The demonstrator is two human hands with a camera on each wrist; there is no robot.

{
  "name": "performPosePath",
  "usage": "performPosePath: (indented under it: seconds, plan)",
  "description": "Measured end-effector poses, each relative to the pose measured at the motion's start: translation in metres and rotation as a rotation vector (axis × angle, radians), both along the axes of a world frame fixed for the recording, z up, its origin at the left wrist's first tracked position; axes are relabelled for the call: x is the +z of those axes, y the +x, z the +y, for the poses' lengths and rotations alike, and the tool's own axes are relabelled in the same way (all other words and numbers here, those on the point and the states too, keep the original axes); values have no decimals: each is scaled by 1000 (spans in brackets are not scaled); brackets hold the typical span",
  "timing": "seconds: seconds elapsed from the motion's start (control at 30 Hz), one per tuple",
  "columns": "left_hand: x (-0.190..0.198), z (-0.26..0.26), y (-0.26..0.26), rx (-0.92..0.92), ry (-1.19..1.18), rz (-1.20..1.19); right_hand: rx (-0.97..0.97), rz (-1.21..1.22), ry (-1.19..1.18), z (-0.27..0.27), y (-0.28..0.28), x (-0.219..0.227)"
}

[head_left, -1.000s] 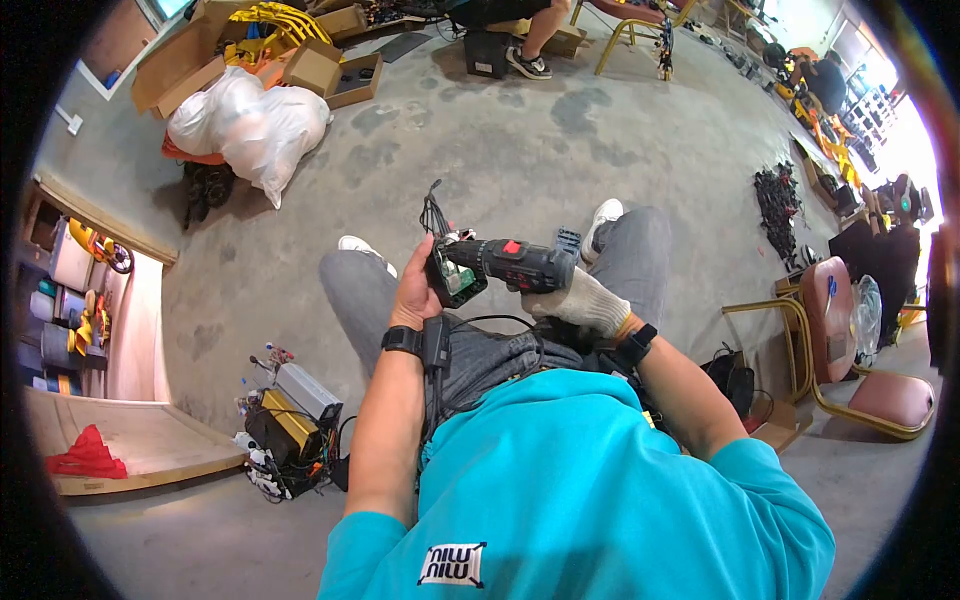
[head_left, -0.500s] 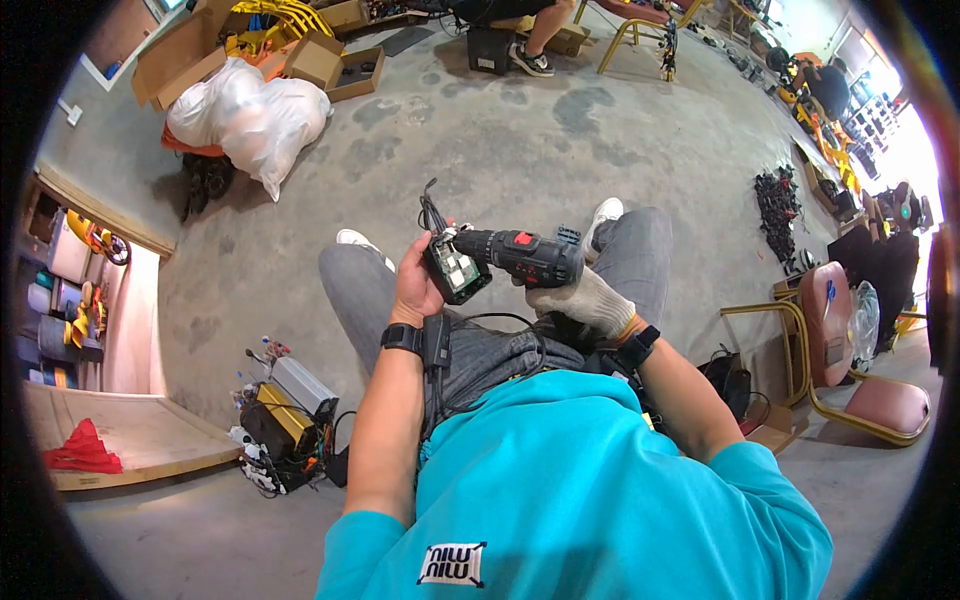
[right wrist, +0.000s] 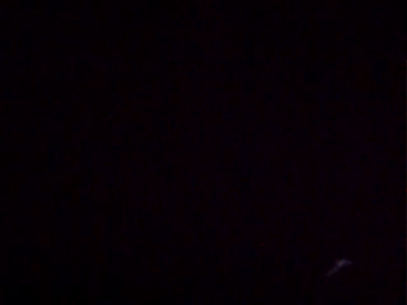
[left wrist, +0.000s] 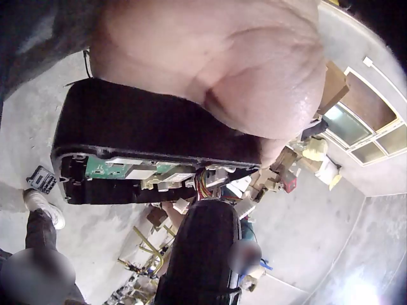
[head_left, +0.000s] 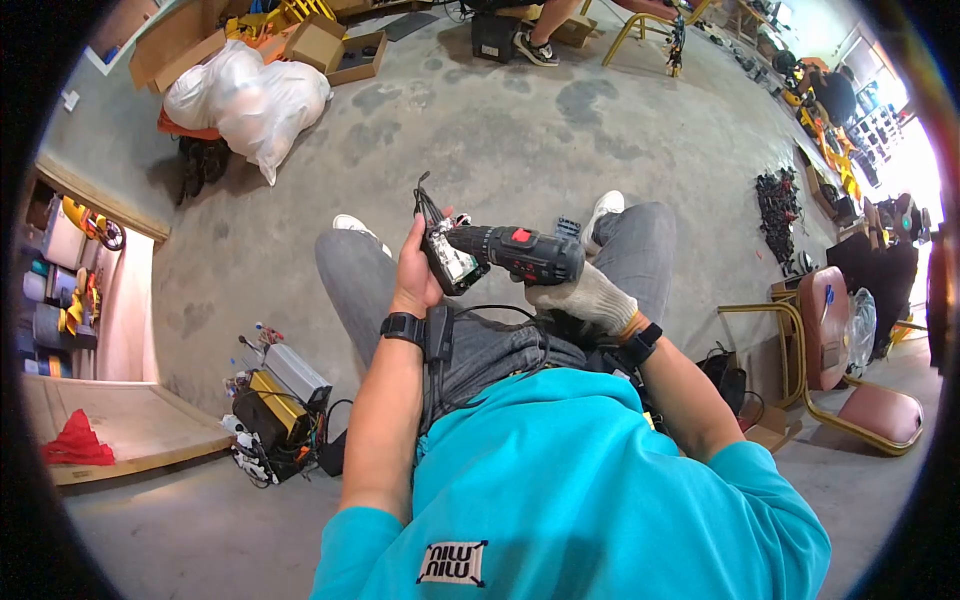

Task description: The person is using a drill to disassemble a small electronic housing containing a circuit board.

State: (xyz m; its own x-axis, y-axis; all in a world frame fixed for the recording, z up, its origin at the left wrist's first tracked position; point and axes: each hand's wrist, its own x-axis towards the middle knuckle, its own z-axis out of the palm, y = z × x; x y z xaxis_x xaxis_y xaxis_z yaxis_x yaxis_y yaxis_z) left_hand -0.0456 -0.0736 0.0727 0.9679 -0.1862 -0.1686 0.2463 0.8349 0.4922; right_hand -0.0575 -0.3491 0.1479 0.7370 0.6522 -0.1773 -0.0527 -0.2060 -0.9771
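In the head view my bare left hand [head_left: 414, 272] grips a black housing [head_left: 450, 284] with circuit boards inside and dark cables standing up from its far end. My gloved right hand [head_left: 590, 300] holds a black power drill [head_left: 540, 258] by its grip, its front end pointing left at the housing. The left wrist view shows the housing [left wrist: 146, 127] up close, a green board [left wrist: 108, 168] and coloured wires [left wrist: 203, 184] in its opening, and the dark drill [left wrist: 200, 254] against the wires. Whether the bit touches anything is hidden. The right wrist view is almost black.
A dark part [head_left: 568, 228] lies on the floor between the feet. Gold and silver electronic units [head_left: 285, 400] sit at the left, a white bag [head_left: 262, 115] and boxes at the far left, a pink chair [head_left: 826, 330] at the right. Another person's leg [head_left: 550, 22] shows at the top.
Since the earlier frames, the housing has tilted in my left hand, and the drill's front end has moved slightly left over its opening. Both hands keep their hold.
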Motion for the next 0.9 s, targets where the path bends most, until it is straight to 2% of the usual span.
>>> performPosePath:
  seconds: [0.27, 0.33, 0.43, 0.63, 0.9]
  plan:
    - [1, -1, 0, 36, 0, 24, 10, 16, -23, 4, -1, 4]
    - [3, -2, 0, 43, 3, 30, -32, -88, 22, 6, -3, 2]
    - [6, -4, 0, 41, 2, 27, -14, 25, -33, 4, -3, 11]
    - [-2, -5, 3, 30, -24, 15, -25, -82, 74, 10, -5, 11]
    - [-2, -5, 4, 44, 8, 30, -38, -22, 38, 11, -5, 13]
